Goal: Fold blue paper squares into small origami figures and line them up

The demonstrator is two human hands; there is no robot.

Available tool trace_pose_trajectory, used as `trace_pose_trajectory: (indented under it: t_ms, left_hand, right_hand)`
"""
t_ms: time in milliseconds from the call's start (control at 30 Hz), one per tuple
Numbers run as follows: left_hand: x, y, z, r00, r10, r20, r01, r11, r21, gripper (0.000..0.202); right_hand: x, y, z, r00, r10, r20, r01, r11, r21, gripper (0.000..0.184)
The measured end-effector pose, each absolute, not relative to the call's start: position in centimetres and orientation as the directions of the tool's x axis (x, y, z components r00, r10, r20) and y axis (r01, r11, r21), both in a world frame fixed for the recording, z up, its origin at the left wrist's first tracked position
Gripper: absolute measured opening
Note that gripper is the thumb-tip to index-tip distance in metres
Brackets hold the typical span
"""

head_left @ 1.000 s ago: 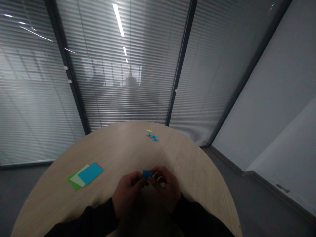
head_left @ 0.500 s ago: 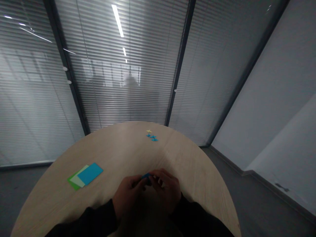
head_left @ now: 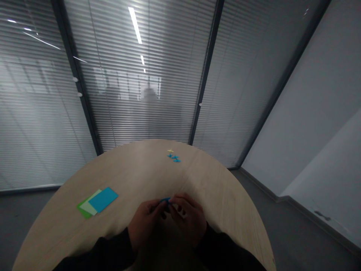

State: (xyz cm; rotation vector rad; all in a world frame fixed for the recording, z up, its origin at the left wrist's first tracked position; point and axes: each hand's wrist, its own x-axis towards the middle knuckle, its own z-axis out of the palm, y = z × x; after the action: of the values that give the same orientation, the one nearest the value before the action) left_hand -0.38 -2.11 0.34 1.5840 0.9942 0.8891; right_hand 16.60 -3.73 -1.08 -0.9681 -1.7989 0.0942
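My left hand (head_left: 145, 223) and my right hand (head_left: 188, 218) meet over the near middle of a round wooden table (head_left: 135, 177). Both pinch a small blue folded paper (head_left: 165, 200) between fingertips; only a sliver of it shows above the fingers. Dark sleeves cover both forearms. The rest of the paper is hidden behind my fingers.
A stack of blue and green paper sheets (head_left: 97, 201) lies on the table to the left. Small folded paper shapes, blue and one yellow (head_left: 173, 156), sit near the far edge. Glass walls with blinds stand beyond; grey floor lies on the right.
The blue paper showed as a flat rectangle above my fingers a second ago; now it is lower and mostly covered by my fingertips. My hands stayed in place.
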Motion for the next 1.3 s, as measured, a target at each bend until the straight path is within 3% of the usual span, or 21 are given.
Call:
trace_pose_trajectory:
  t_ms: [167,300,667,867,1067,1300]
  left_hand:
    - [-0.5,-2.1,0.0,0.439,0.895,0.081,0.181,-0.176,0.968,0.037]
    - [-0.5,-2.1,0.0,0.455,0.887,0.078,0.192,-0.184,0.964,0.038]
    - [-0.6,-2.3,-0.1,0.462,0.886,0.028,0.069,-0.068,0.995,0.036]
    - [-0.5,-2.4,-0.9,0.351,0.934,-0.062,-0.006,0.069,0.998,0.040]
    - [-0.7,-2.6,-1.5,0.278,0.958,-0.064,0.022,0.060,0.998,0.037]
    - [-0.6,-2.6,-1.5,0.310,0.949,-0.051,0.038,0.041,0.998,0.044]
  right_hand:
    - [16.6,-3.3,-0.8,-0.090,0.746,0.659,0.430,0.626,-0.650,0.004]
    - [16.7,-3.2,-0.9,-0.108,0.767,0.633,0.402,0.616,-0.678,0.008]
    - [17.8,-3.4,-0.6,-0.258,0.643,0.722,0.452,0.740,-0.498,0.010]
    - [17.9,-3.5,-0.6,-0.311,0.586,0.748,0.481,0.776,-0.408,0.014]
    - [18.1,-3.5,-0.8,-0.343,0.520,0.782,0.552,0.786,-0.280,0.015]
    - [17.8,-3.8,-0.6,-0.340,0.499,0.797,0.557,0.790,-0.257,0.012]
